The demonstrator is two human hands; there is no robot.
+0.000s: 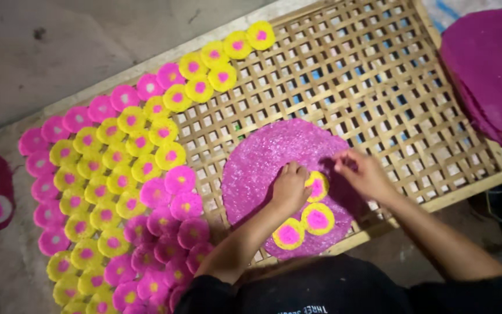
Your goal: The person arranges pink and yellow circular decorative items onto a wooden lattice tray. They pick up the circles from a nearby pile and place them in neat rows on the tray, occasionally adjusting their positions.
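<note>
Pressing fingers together, left hand (289, 187) and right hand (360, 172) pinch a yellow-rimmed pink disc (317, 186) on a large pink round (262, 163).

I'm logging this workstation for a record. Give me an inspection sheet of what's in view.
Surface: woven bamboo rack on grey floor.
Job's things: large pink disc bearing three yellow-rimmed pink rounds, one nearest the edge; rows of small rounds cover the rack's left part.
Clutter: stack of magenta discs at upper right.
Hands: left hand pressed on the disc; right hand pinching above it.
Cables: nothing seen.
Surroundings: dim floor, dark object at right edge.
</note>
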